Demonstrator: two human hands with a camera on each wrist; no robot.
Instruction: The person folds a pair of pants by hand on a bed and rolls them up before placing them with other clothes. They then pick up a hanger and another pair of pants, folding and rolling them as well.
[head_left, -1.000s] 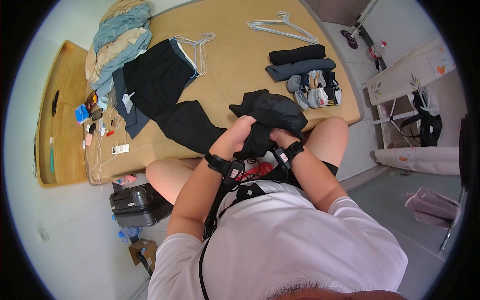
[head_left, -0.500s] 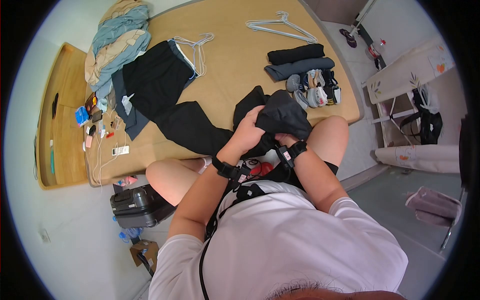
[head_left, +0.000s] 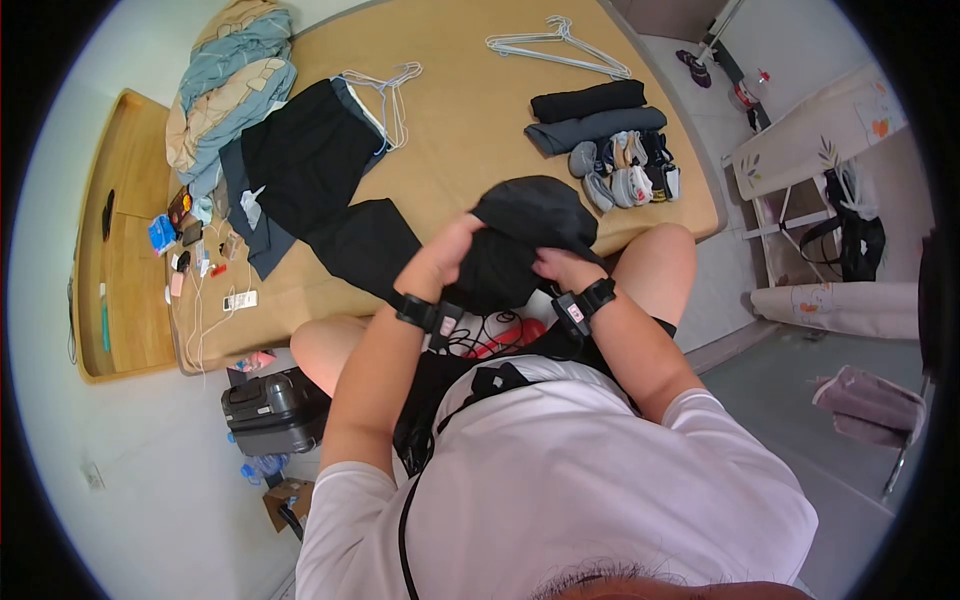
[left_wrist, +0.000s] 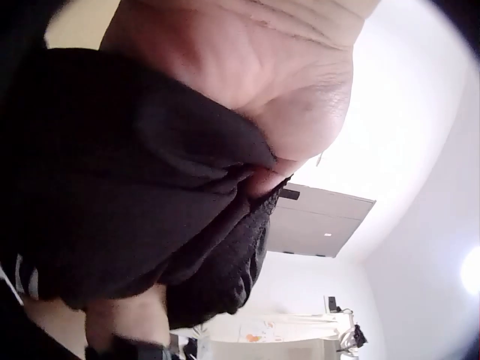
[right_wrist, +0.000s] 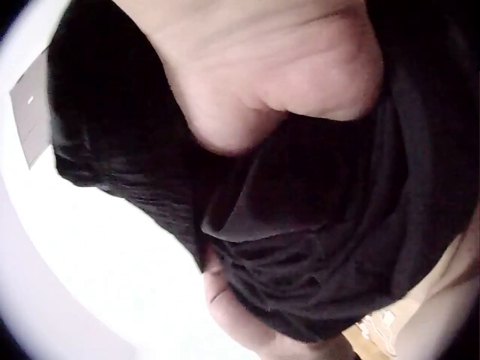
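Observation:
A bundled black garment (head_left: 540,215) is held up in front of the person's lap, its top rounded over. My left hand (head_left: 447,252) grips its left side; in the left wrist view the thumb base (left_wrist: 300,124) presses into the folds and the fingers are hidden by cloth. On the near right side, my right hand (head_left: 565,267) holds the fabric, fingers mostly buried in it. A gathered, ribbed stretch of the cloth (right_wrist: 300,270) shows in the right wrist view. Left of the bundle, black trousers (head_left: 300,150) lie spread on the bed, one leg reaching toward it.
Rolled dark clothes (head_left: 590,100) and rows of rolled socks (head_left: 630,170) lie at the bed's right. White hangers (head_left: 560,48) sit at the far side, others (head_left: 395,100) by the trousers. A rumpled quilt (head_left: 235,90) and small items with cables (head_left: 205,260) occupy the left.
My left hand moved right toward the other hand, then back left, drawing the garment's side outward. The bundle's top shifted left and became rounder. My right hand stayed nearly in place.

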